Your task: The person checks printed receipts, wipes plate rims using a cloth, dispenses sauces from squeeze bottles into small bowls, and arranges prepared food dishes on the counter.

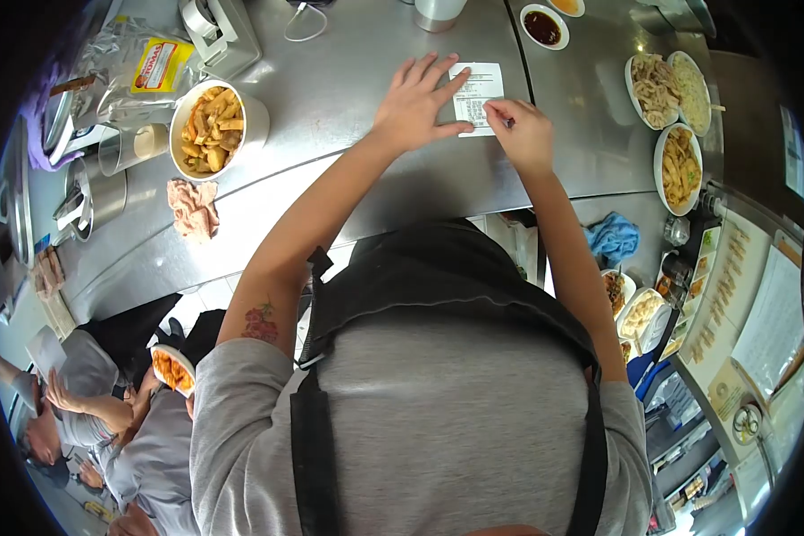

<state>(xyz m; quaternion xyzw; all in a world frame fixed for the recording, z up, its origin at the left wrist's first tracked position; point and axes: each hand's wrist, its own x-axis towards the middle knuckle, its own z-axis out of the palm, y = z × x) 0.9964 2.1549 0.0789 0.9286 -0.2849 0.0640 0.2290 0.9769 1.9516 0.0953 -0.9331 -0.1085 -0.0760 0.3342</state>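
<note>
A white printed receipt (pixel 479 94) lies flat on the steel counter in front of me. My left hand (pixel 411 107) is spread flat, the thumb and a fingertip reaching over the paper's left side. At the lower right edge of the receipt, my right hand (pixel 523 134) is closed with thumb and forefinger pinched together. Whether they grip the paper's edge or some small thing cannot be made out.
Left on the steel counter (pixel 330 98) stand a bowl of chunky food (pixel 213 129), a crumpled pink cloth (pixel 192 210) and a tape dispenser (pixel 219 36). Dishes of noodles (pixel 679 170) and a sauce bowl (pixel 545 27) sit right. Other people (pixel 143 447) work at lower left.
</note>
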